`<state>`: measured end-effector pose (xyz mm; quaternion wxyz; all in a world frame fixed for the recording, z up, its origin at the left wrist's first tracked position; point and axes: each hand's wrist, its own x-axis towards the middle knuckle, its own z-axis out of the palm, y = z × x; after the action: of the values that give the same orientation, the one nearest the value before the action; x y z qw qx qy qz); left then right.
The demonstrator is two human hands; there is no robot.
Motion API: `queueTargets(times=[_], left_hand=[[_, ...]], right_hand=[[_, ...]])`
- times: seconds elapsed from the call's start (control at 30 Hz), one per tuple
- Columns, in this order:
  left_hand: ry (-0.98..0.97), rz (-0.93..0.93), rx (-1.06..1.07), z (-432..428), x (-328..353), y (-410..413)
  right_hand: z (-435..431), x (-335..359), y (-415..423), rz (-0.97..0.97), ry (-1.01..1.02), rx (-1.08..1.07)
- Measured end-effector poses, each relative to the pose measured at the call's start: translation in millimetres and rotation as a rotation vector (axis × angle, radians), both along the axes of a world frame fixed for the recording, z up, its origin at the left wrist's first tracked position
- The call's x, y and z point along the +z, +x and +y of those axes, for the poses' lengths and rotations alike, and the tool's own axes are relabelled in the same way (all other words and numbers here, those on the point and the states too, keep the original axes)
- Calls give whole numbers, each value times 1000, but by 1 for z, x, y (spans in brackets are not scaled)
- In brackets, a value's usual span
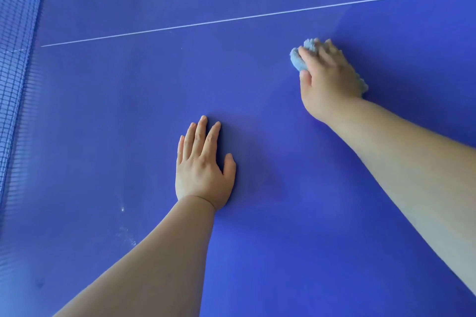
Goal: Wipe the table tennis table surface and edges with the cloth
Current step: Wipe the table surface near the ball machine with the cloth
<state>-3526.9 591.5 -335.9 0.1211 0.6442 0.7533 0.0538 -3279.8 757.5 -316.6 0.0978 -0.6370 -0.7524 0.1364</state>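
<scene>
The blue table tennis table (116, 116) fills the whole head view, with a thin white centre line (231, 19) running across its upper part. My right hand (327, 80) lies on top of a bunched light blue cloth (298, 60) and presses it onto the surface at the upper right; its fingers curl over the cloth and look blurred. My left hand (203, 165) rests flat on the table in the middle, fingers straight and slightly spread, holding nothing.
The blue net (15, 59) stands along the left side of the view. Small white specks and dusty smears (123, 229) sit on the surface left of my left forearm. A fainter hazy patch shows near the top.
</scene>
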Motion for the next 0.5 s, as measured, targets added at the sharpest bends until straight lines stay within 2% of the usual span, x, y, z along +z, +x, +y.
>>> queueTargets(times=[0.03, 0.1, 0.2, 0.27, 0.33, 0.4, 0.5], left_hand=[[1, 1, -1, 0, 0, 0], [2, 2, -3, 0, -1, -1], [14, -3, -3, 1, -1, -1], [22, -6, -3, 0, -1, -2], [17, -6, -5, -1, -2, -2], [15, -7, -2, -1, -3, -2], [17, -12, 2, -1, -3, -1]], right_hand=[[-4, -2, -8, -33, 21, 48], [-41, -6, -23, -66, 87, 291], [-125, -12, -24, 0, 61, 716], [-140, -14, -11, 42, 36, 889], [-113, -16, -6, 22, 68, 858], [-65, -13, -6, 26, 99, 604], [-9, -7, -12, 19, 18, 304]])
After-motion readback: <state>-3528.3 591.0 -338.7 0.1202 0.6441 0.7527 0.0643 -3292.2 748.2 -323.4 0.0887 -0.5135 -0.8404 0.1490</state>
